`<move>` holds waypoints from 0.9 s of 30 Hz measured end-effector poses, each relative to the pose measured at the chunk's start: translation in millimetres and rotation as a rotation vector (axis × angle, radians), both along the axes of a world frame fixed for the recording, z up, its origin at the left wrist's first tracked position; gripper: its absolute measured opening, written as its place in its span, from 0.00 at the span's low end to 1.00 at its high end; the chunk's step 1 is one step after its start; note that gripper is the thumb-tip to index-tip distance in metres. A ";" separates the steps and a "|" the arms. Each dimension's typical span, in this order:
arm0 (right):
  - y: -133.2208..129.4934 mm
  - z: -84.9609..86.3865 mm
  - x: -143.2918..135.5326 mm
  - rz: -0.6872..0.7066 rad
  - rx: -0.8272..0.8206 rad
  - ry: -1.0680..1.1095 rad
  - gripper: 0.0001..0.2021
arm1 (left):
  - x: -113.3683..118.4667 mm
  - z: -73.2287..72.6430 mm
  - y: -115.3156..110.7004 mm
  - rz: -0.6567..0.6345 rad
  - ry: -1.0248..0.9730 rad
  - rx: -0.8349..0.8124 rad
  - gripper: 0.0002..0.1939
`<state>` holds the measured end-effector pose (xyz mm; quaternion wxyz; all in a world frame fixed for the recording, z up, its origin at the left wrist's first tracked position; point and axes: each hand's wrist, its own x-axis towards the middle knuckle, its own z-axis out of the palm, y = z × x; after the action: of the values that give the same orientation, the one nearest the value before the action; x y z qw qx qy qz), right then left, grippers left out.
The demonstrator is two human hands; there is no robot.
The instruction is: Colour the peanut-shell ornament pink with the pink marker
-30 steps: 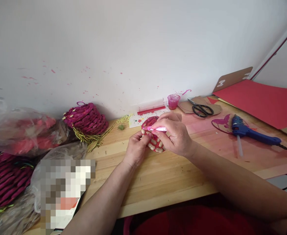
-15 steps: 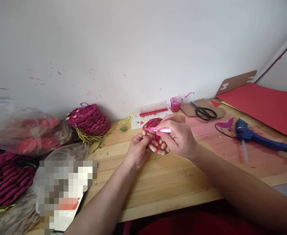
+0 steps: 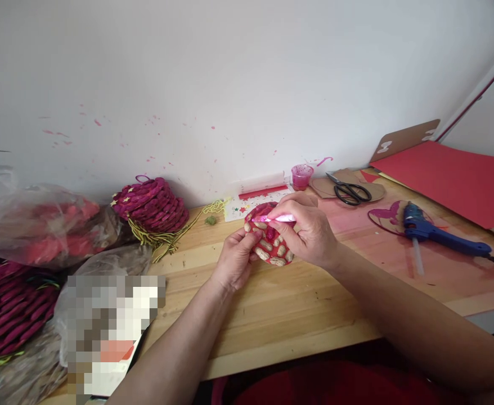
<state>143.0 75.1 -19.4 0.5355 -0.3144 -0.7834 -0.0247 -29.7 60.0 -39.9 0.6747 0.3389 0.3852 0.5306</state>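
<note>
My left hand point(image 3: 235, 256) pinches the left edge of a small red round craft piece point(image 3: 271, 253), thumb on top, and holds it tilted above the table. Several peanuts in their shells point(image 3: 277, 261) are set on its lower part, while its upper part looks dark pink. Between thumb and fingers, my right hand point(image 3: 311, 232) grips a slim white paintbrush point(image 3: 288, 217) with a pink tip. That tip is at the upper left of the piece, close to my left thumb; I cannot tell whether it touches. My right hand hides the piece's right side.
Behind the piece stand a cup of pink paint point(image 3: 301, 177) and a sticker sheet point(image 3: 232, 209). Scissors point(image 3: 350, 191) lie on cardboard. To the right rests a blue glue gun point(image 3: 445, 236) by red paper point(image 3: 449, 174). A magenta braided basket point(image 3: 154, 205) and plastic bags point(image 3: 40, 225) fill the left.
The brush has shifted slightly on the piece and lies a bit flatter, with my right hand moving along. My left hand keeps its hold. The whole view has shifted slightly.
</note>
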 end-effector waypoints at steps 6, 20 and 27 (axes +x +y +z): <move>1.3 0.7 1.8 0.037 -0.049 0.054 0.02 | -0.1 0.8 0.1 -0.021 -0.031 -0.014 0.25; -1.0 1.4 0.8 -0.004 -0.005 0.006 0.02 | 0.8 -0.8 0.0 0.004 -0.017 -0.018 0.25; -4.1 -0.6 -4.4 0.048 0.064 -0.057 0.03 | 1.6 -5.6 -2.6 0.016 0.085 0.048 0.26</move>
<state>138.5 71.1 -20.0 0.5233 -0.2775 -0.8043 -0.0460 -28.1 57.4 -45.4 0.6452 0.3741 0.4036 0.5299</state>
